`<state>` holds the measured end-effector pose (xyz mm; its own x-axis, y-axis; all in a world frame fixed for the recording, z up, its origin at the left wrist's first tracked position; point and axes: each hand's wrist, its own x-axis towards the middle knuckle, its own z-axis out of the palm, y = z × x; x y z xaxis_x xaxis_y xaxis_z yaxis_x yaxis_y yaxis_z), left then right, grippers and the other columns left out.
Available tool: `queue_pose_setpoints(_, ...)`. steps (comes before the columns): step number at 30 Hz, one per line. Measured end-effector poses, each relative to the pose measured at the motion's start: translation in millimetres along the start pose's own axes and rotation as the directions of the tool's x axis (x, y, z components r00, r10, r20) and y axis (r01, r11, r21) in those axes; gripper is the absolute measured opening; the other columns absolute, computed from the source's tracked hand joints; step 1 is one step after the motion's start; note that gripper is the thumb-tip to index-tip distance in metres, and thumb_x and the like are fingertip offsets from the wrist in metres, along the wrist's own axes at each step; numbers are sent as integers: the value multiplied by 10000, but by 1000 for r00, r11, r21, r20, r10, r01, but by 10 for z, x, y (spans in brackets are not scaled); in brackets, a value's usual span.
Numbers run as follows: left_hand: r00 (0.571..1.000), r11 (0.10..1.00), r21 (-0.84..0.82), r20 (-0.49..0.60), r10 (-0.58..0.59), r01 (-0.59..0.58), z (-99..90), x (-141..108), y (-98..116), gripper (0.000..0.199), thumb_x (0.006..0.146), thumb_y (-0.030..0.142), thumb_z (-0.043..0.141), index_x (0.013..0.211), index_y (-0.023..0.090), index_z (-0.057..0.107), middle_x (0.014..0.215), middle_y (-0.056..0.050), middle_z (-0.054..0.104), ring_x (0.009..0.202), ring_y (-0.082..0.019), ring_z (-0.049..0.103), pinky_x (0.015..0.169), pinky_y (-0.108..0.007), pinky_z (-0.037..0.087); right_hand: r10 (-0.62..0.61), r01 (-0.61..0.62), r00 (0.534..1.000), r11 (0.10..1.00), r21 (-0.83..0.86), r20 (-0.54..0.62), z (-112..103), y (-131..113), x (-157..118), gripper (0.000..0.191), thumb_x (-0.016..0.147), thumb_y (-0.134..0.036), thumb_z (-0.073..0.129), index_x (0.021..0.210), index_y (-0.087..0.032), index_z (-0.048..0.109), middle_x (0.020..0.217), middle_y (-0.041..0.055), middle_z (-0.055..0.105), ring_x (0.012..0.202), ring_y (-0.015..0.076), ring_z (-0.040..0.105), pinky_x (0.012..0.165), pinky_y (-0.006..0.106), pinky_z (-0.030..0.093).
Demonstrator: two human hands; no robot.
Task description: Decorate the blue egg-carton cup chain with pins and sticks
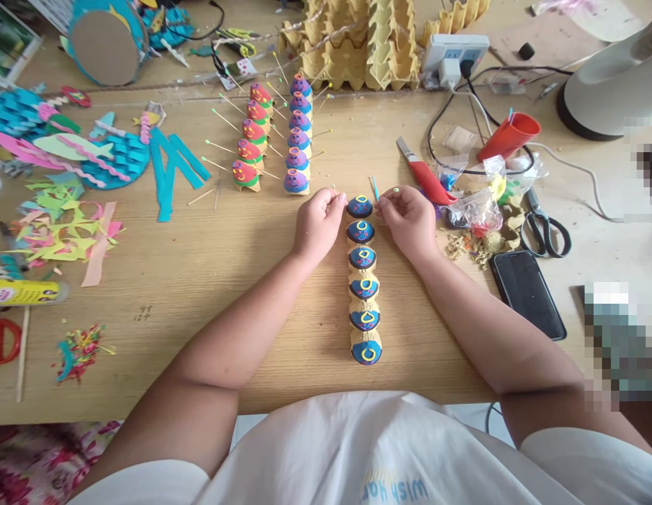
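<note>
Between my hands lies a row of blue-painted egg-carton cups with yellow rings and small faces, running toward me. My left hand is closed in a pinch at the left of the farthest cup, with a small pale tip of a toothpick showing above the fingers. My right hand pinches at that cup's right side; a pale green ball tip of a toothpick sticks out over its fingers. A thin blue stick stands out near the right fingertips. Most of both toothpicks is hidden by my fingers.
Beyond stand a red-and-green carton row and a purple-and-blue one, both with ball-tipped sticks. A red-handled cutter, scissors, phone and red cup lie right. Paper scraps cover the left.
</note>
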<state>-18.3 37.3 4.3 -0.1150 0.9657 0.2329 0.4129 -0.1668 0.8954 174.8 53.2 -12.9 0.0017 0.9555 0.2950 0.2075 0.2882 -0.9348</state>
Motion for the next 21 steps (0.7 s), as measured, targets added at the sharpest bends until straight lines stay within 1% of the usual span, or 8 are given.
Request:
queue_pose_setpoints(4, 1000, 1000, 23, 2, 6, -6, -4, 3, -2, 335, 1018, 463, 623, 771, 237, 642, 786, -22, 719, 770, -171, 606, 774, -290, 448, -2, 2, 1000, 1000, 0, 10, -5, 13, 2, 447, 902, -690, 758, 848, -254, 678, 783, 21, 740, 697, 181, 709, 608, 333, 593)
queue_pose_setpoints(6, 1000, 999, 32, -2, 8, -8, -5, 4, -7, 338, 1014, 466, 628, 766, 237, 639, 758, -13, 693, 732, -166, 574, 750, -295, 430, 3, -3, 1000, 1000, -2, 10, -8, 0, -1, 407, 910, -644, 776, 852, -254, 676, 781, 16, 732, 696, 177, 704, 619, 330, 599)
queue_pose_setpoints(9, 1000, 999, 29, -3, 15, -15, -6, 3, -6, 334, 1019, 446, 623, 758, 237, 622, 743, -7, 674, 732, -167, 569, 751, -296, 424, 8, -7, 1000, 1000, -24, 12, -13, -26, -3, 318, 935, -533, 789, 855, -250, 669, 775, 7, 705, 706, 177, 713, 649, 328, 612)
queue_pose_setpoints(12, 1000, 999, 29, 10, 30, -30, -6, -1, 4, 318, 1026, 406, 612, 757, 236, 608, 744, -6, 667, 748, -167, 579, 762, -294, 426, -8, 8, 1000, 998, -60, 2, -15, -24, 3, 273, 942, -467, 787, 843, -240, 672, 832, 18, 676, 734, 181, 739, 656, 330, 621)
queue_pose_setpoints(16, 999, 999, 37, 13, 38, -38, -6, -2, 10, 300, 1036, 379, 590, 772, 238, 607, 753, -8, 671, 758, -167, 590, 766, -292, 433, -19, 19, 1000, 999, -41, -5, -16, 18, 19, 311, 914, -505, 820, 838, -237, 681, 926, 34, 650, 735, 165, 736, 634, 316, 629)
queue_pose_setpoints(21, 999, 999, 36, 15, 40, -41, -6, -2, 13, 307, 1039, 392, 593, 773, 238, 600, 752, -6, 671, 762, -166, 593, 771, -286, 440, -24, 24, 1000, 999, -26, 15, -13, 25, 21, 315, 924, -525, 804, 857, -241, 686, 948, 37, 657, 755, 156, 733, 629, 294, 632)
